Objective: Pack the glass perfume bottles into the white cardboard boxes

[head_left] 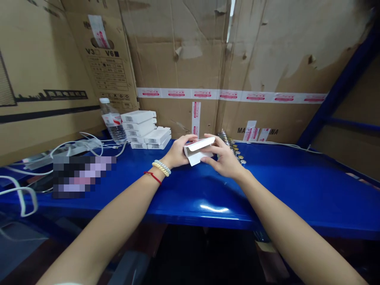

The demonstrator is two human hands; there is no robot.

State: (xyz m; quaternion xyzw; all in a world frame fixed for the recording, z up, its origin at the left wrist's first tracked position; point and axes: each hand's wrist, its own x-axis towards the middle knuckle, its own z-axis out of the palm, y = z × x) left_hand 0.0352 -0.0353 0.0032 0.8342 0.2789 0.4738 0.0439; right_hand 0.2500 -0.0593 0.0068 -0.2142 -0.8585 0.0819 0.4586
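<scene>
A small white cardboard box (195,158) is held up over the blue table, its near end open with a flap hanging down. My left hand (179,152) grips the box's left side, fingers over the far edge. My right hand (223,157) holds the right side, with thumb and fingers at the open end. What lies inside the box cannot be made out. Just behind my right hand stand rows of small round metal pieces (236,152), partly hidden by it. To the left of my hands, several closed white boxes (139,128) are stacked.
A water bottle (114,122) stands beside the stack. White cables (61,148) and a power strip (63,151) lie on the left of the blue table (299,182), near a blurred-out object (80,178). Cardboard sheets (178,67) wall the back; a blue post (335,83) rises at right.
</scene>
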